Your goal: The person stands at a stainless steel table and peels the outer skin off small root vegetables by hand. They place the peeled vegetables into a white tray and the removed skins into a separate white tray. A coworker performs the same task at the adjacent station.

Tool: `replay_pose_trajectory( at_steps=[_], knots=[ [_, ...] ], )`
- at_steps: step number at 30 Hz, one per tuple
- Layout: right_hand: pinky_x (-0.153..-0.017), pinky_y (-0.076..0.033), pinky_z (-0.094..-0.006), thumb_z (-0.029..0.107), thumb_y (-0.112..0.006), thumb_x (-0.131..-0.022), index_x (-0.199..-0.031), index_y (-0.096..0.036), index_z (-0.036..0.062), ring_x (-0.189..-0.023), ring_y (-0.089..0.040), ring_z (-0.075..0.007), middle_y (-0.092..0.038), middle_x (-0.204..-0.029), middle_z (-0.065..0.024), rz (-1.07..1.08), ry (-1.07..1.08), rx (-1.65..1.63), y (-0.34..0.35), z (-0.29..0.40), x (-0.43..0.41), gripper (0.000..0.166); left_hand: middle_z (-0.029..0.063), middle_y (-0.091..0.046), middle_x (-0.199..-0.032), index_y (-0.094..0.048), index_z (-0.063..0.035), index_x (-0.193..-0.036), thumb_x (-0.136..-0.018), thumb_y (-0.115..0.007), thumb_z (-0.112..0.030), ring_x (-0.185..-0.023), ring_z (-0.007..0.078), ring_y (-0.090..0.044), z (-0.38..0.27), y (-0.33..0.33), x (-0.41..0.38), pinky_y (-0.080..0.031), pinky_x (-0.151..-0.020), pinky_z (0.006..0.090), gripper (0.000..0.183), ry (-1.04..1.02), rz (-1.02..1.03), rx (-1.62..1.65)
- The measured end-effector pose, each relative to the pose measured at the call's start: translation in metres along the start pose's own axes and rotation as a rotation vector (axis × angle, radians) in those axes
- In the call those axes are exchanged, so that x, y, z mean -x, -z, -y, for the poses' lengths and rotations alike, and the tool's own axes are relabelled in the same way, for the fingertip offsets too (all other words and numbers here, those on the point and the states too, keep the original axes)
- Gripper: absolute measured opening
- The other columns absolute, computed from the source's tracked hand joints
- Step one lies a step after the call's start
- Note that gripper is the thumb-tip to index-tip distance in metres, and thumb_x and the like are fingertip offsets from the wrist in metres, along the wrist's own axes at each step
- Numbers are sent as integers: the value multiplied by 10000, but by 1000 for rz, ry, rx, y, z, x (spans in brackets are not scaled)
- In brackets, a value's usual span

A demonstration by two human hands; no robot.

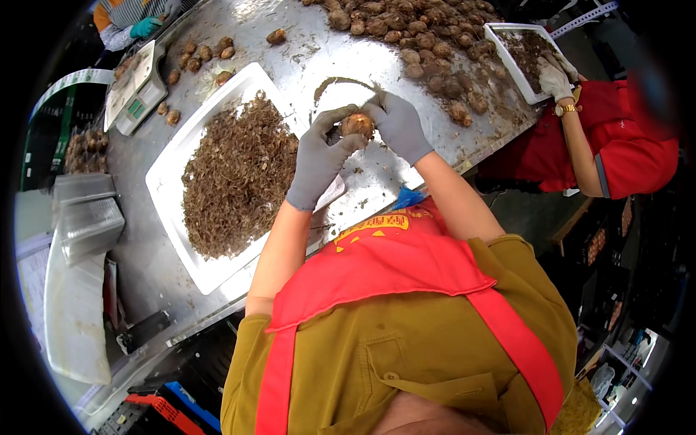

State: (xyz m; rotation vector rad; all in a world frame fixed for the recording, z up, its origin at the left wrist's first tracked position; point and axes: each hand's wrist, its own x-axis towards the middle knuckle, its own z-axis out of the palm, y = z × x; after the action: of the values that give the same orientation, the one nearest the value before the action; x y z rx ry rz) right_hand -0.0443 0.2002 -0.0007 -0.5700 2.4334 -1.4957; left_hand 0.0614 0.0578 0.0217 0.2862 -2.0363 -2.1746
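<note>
A brown taro corm (357, 125) with a paler, reddish-brown top is held above the metal table, in front of me. My left hand (321, 149), in a grey glove, grips it between the thumb and fingers. From the other side, the bent fingers of my gloved right hand (401, 126) hold its upper right edge; part of their contact is hidden. Just left of my hands lies a white plastic tray (166, 179), heaped with shredded brown fibrous husk (236, 174).
A large pile of taro corms (418, 32) covers the table's far side. Loose corms (201, 54) lie beside a digital scale (136, 89). At right, a co-worker's gloved hands (554, 76) are over another white tray (492, 41). Clear plastic containers (89, 217) are stacked at left.
</note>
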Motion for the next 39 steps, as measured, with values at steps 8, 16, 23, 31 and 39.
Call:
replay_pose_trajectory(
  at_steps=[8,16,23,31,39],
  knots=[
    [-799,-518,-292,151,-601,-890,-1115,-664,10,-896,-666,-165,-705,-983,-105,117,18,-197,18,-13,11,273,118,-606,-1178,-544,15,-1299,-743,-727,-54,-973,165,-620,-20,-1,1,-531,-822,261,589,64,-19,126],
    [-754,-521,-246,90,-661,-862,-1152,-630,-40,-867,-649,-116,-685,-996,-98,149,210,-438,30,26,28,319,88,-625,-1162,-538,5,-1324,-770,-701,-34,-973,122,-603,-21,-5,2,-500,-868,259,579,16,38,-40],
    [-712,-522,-251,48,-651,-845,-972,-641,-25,-799,-658,-133,-674,-919,-97,75,134,-539,25,30,36,147,71,-633,-1126,-535,14,-1309,-781,-692,8,-957,113,-604,-25,-12,6,-499,-860,244,551,-43,-17,-77],
    [-786,-503,-310,214,-632,-874,-960,-677,8,-813,-659,-204,-688,-876,-113,291,190,58,39,3,37,228,117,-636,-1121,-508,21,-1302,-785,-699,17,-943,146,-635,-21,-16,-4,-521,-848,268,552,-205,-203,-135],
    [-719,-496,-237,160,-665,-862,-1064,-690,-35,-791,-630,-93,-703,-847,-69,77,85,-403,42,33,30,282,111,-627,-1156,-510,29,-1304,-789,-697,21,-1027,153,-608,-22,-28,2,-507,-898,282,548,-167,-123,-1]
  ],
)
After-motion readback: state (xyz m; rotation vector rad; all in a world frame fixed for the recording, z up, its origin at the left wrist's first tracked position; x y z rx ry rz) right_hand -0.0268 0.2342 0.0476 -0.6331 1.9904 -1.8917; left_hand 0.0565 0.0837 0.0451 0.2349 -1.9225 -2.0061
